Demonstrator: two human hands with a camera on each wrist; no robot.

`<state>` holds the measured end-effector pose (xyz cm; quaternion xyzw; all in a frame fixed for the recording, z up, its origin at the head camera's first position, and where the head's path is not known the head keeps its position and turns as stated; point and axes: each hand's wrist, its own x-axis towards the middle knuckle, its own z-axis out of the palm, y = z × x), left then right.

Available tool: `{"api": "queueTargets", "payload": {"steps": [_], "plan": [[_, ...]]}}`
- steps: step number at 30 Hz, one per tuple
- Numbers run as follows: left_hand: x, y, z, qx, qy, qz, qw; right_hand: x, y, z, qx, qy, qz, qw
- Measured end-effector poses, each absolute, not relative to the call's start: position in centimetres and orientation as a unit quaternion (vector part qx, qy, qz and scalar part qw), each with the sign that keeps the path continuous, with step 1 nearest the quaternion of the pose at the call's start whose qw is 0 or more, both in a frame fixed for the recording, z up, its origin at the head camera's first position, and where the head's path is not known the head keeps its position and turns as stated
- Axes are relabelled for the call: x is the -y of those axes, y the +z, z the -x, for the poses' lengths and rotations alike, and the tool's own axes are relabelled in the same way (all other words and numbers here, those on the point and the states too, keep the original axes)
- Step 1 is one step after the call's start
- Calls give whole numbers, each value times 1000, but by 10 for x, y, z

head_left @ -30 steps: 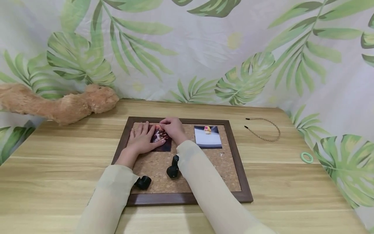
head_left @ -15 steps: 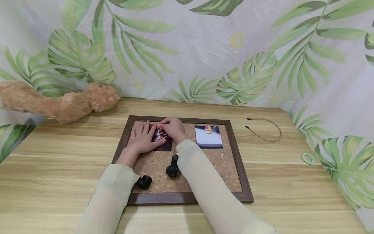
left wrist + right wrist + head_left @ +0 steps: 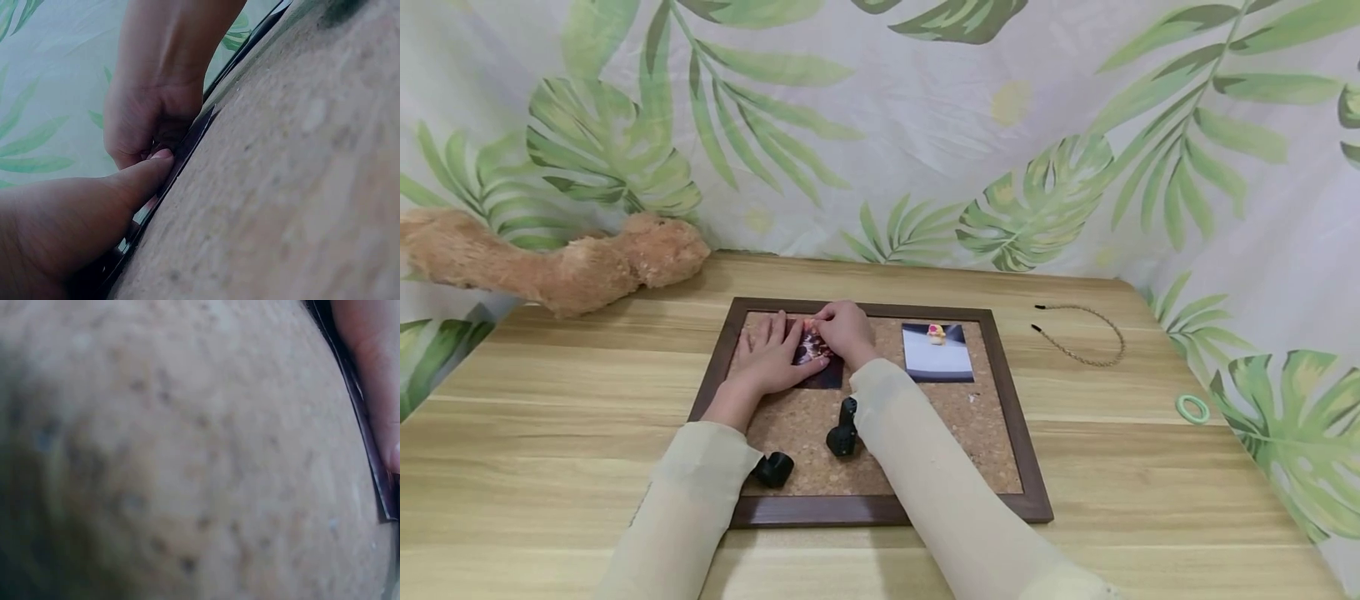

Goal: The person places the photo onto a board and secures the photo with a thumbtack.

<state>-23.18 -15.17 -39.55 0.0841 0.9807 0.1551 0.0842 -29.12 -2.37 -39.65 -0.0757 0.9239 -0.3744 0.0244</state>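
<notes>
On the cork board (image 3: 880, 467) lies a dark photo (image 3: 822, 375) near the top left corner. My left hand (image 3: 765, 357) presses it down, fingers spread, thumb along its lower part. At the photo's top edge my right hand (image 3: 847, 332) pinches a small orange-red pushpin (image 3: 809, 323), mostly hidden by the fingertips. In the left wrist view the left thumb (image 3: 140, 178) rests on the photo's edge close to the right hand's curled fingers. A second photo (image 3: 938, 367), pale and dark, carries a pink and yellow figure-shaped pin (image 3: 935, 335) at its top.
A brown wooden frame (image 3: 820, 510) borders the board. Right of it lie a thin chain (image 3: 1105, 321) with black ends and a green ring (image 3: 1192, 408). A furry orange-brown plush (image 3: 587, 271) lies at the back left. Black wrist cameras (image 3: 842, 440) hang under the sleeves.
Both hands stay in place on the photo, left pressing and right pinching at its top edge. Only the head view shifts slightly.
</notes>
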Motion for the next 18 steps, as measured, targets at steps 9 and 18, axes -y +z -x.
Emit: {"api": "queueTargets", "payload": {"steps": [9, 18], "plan": [[151, -394, 231, -979, 166, -79, 88, 25, -392, 289, -933, -348, 85, 35], [151, -395, 233, -978, 169, -80, 88, 23, -393, 289, -926, -366, 87, 25]]}}
